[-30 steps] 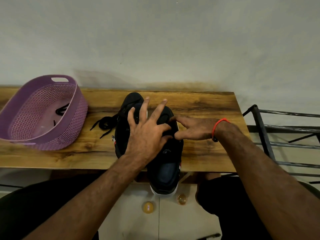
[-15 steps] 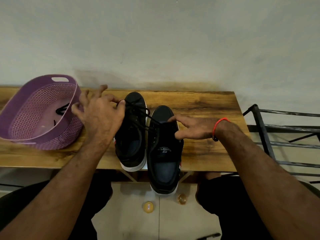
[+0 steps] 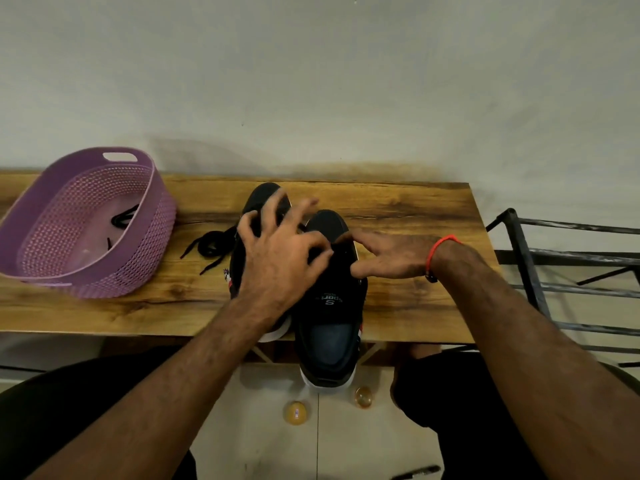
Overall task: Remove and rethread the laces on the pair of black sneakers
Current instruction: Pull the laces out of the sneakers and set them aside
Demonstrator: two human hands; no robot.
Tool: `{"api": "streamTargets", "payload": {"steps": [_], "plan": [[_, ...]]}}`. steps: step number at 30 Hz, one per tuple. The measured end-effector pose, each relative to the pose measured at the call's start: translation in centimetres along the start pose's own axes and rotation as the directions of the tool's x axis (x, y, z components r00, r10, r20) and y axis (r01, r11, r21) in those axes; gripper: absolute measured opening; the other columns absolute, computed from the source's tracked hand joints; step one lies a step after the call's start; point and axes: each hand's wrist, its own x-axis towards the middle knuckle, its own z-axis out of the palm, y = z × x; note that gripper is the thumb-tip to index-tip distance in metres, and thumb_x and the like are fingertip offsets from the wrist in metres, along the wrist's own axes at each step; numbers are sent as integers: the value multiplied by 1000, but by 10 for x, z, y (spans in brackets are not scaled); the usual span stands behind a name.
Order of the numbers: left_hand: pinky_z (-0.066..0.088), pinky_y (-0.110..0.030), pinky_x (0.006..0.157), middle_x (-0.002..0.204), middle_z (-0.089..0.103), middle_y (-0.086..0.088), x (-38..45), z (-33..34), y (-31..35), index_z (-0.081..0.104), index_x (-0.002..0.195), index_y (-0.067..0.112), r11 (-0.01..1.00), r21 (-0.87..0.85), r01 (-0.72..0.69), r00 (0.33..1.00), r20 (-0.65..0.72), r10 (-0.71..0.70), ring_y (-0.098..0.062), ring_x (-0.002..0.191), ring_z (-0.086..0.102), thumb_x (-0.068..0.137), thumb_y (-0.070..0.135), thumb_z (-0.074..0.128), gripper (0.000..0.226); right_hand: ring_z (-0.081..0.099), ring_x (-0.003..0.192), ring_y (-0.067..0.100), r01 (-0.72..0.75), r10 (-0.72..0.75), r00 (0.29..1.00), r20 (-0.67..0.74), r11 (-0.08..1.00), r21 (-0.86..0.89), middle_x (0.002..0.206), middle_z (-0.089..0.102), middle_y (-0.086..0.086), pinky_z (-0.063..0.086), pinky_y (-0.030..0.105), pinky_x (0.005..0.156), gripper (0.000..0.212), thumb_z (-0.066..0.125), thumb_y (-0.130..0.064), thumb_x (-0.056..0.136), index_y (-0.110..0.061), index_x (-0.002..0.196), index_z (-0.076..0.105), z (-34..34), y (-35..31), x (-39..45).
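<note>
sneakers, black pair: right sneaker (image 3: 329, 306) lies directly under the fingertips of both hands, heel overhanging the near edge of the wooden table (image 3: 398, 209), toe pointing away. left sneaker (image 3: 258, 199) sits just beside it, mostly covered by the left hand.

left hand (image 3: 277, 258): fingers spread and curled down like a claw over the front of both sneakers; thumb and forefinger tips close together at the eyelet area of the right sneaker. cannot tell whether they pinch a lace there, the spot is dark and blurred.

right hand (image 3: 388, 256): fingers fairly straight, lying together, pointing toward the left hand's fingertips; fingertips touch the outer upper edge of the right sneaker. thumb stretched along the sneaker's side. red wristband (image 3: 440, 251) on that wrist.

outward from the left fingers: loose black lace (image 3: 213, 244) bunched on the table just beside the left sneaker. further out, purple basket (image 3: 152, 230) on the table, another black lace (image 3: 121, 218) inside it.

beyond the right wrist: metal rack (image 3: 526, 258) off the table's end. below the table edge, two small yellowish balls (image 3: 297, 412) on the floor.
</note>
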Motion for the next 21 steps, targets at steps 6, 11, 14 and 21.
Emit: {"api": "streamTargets", "payload": {"steps": [6,11,14,21], "plan": [[19,-64,109,162,31,8,17,-27,-62,70,116,31,893,-134,429,888,-118,-444,-29,150,16,87,49,65,35,33,139,20,8,-8,1000,3,1000,14,158,29,-3,32,34,105,67,58,-39,95,-29,153,26,0,-1,0],[1,-64,117,170,0,3,14,-14,-32,52,139,37,964,-188,186,975,156,-158,-26,154,-16,80,69,66,68,31,140,20,23,-23,1000,-21,999,-26,158,28,0,34,33,105,71,59,-39,94,-24,154,24,2,-3,5],[-7,-65,118,168,-19,0,10,-2,-26,30,154,33,987,-110,117,942,326,-75,-27,148,-34,75,79,60,96,23,142,24,39,-49,993,-108,995,-96,155,26,-2,30,51,114,67,63,-43,86,-34,144,30,11,-5,11],[-9,-66,118,165,-29,0,13,-9,-34,1,161,25,981,-94,168,907,405,-116,-28,147,-37,64,77,44,118,11,145,28,82,-257,882,-395,909,-409,156,24,-2,19,59,114,26,63,-50,89,-32,108,60,31,-29,23]]}}
